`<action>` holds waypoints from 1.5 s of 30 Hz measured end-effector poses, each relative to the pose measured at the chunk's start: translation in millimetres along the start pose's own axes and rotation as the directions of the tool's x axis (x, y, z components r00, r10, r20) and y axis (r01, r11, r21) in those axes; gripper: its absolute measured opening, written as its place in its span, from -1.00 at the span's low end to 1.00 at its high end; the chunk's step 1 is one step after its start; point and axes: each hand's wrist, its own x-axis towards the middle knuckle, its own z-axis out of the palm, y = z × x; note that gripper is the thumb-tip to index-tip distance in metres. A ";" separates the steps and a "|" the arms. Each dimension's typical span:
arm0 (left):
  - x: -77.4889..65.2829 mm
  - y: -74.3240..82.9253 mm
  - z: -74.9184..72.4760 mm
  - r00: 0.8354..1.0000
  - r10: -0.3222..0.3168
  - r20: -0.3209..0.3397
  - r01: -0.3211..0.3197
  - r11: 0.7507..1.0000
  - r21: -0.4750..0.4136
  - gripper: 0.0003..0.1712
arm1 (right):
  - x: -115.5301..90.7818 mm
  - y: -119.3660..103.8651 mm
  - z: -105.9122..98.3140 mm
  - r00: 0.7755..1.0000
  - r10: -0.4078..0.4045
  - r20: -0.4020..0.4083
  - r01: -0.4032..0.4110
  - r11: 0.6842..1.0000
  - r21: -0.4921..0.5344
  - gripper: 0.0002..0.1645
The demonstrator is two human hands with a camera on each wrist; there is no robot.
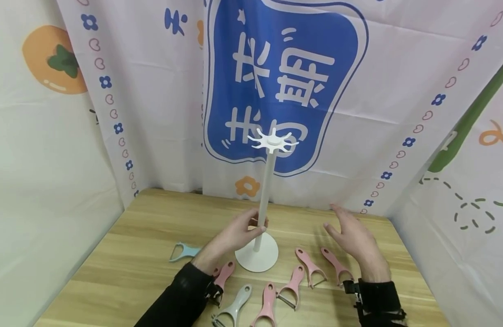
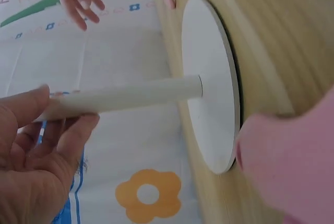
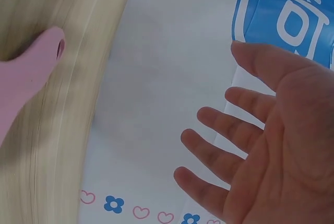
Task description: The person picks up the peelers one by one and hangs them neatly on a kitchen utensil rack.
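A white stand (image 1: 266,190) with a round base and a crown of hooks at its top stands upright on the table. My left hand (image 1: 240,231) grips its pole low down, thumb on one side and fingers on the other, as the left wrist view (image 2: 44,145) also shows. My right hand (image 1: 355,240) hovers above the table to the right of the stand, holding nothing; in the right wrist view its fingers are spread. Under and in front of it lie pink peelers, the nearest pink peeler (image 1: 332,260) just left of the wrist.
More pink peelers, among them one pink peeler (image 1: 268,297), lie in front of the base, beside a grey peeler (image 1: 240,299). A light blue peeler (image 1: 189,251) lies left of the stand. The wooden table (image 1: 145,236) ends at a printed cloth (image 1: 170,136) behind.
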 end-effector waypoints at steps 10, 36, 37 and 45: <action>5.9 -7.9 0.5 0.999 0.039 0.031 -0.042 0.993 0.110 -0.81 | -6.1 -10.4 13.0 0.998 -0.029 0.055 0.027 0.999 0.028 -0.08; 3.3 -3.6 10.5 0.999 -0.032 -0.014 0.033 0.996 0.083 -0.84 | -28.6 -18.6 28.5 0.903 0.242 0.355 -0.255 0.967 -0.011 -0.69; 3.7 -3.8 10.0 0.999 -0.028 -0.016 0.029 0.996 0.085 -0.84 | -28.7 -18.6 28.5 0.903 0.241 0.356 -0.254 0.967 -0.010 -0.71; 7.5 -5.2 7.7 1.000 -0.003 -0.020 0.005 0.995 0.097 -0.85 | -29.3 -16.4 30.0 0.898 0.220 0.381 -0.246 0.969 0.021 -0.77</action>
